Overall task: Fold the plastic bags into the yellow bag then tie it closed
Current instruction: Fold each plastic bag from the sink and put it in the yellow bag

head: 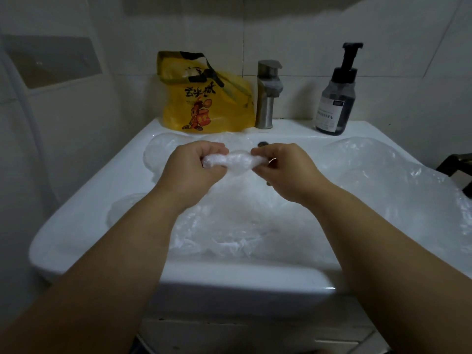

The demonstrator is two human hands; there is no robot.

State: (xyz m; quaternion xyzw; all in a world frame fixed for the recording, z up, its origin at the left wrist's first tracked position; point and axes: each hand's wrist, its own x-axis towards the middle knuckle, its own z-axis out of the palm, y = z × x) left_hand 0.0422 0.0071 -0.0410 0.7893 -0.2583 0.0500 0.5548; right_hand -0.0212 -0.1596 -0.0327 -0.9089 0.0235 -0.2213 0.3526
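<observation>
Item: clear plastic bag, rolled into a tight bundle. My left hand pinches one end and my right hand the other, both closed on it above the sink basin, so the roll cannot spring open.

Item: yellow bag. Stands on the sink's back edge, just left of the faucet, mouth and handles upward, ready to receive, I judge.

Item: loose plastic bags. Heaped in the basin and over its right edge, awaiting folding.

Item: soap bottle. Back right corner.
</observation>
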